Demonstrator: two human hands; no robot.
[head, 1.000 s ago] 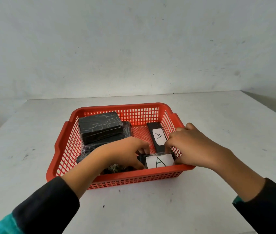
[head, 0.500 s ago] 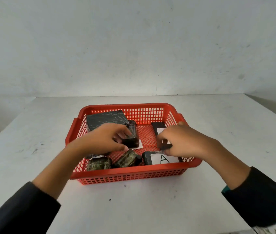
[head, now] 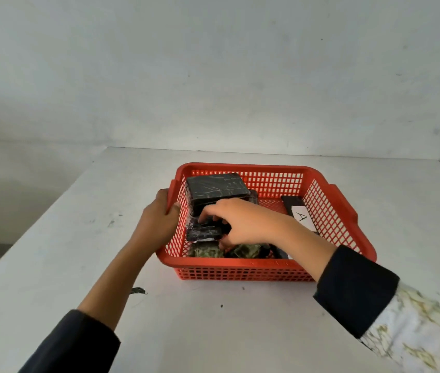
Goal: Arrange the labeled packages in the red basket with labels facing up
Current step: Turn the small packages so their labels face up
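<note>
The red basket [head: 337, 211] sits on the white table and holds several black wrapped packages. My left hand [head: 157, 222] grips the basket's left rim from outside. My right hand [head: 243, 224] reaches across inside the basket, its fingers closed on a small black package [head: 202, 232] at the left middle. A large black package [head: 217, 188] lies in the far left corner with no label showing. A long black package with a white "A" label [head: 301, 215] lies face up along the right wall. Two greenish-black packages [head: 205, 250] rest by the near wall.
The white table [head: 79, 265] runs to a grey wall behind. Its left edge drops off beyond my left arm. A small dark mark [head: 137, 291] lies on the table near my left forearm.
My left hand left the basket's inside and took hold of its left rim. My right hand moved from the right-hand labelled packages across to the left middle package. The view shifted left.
</note>
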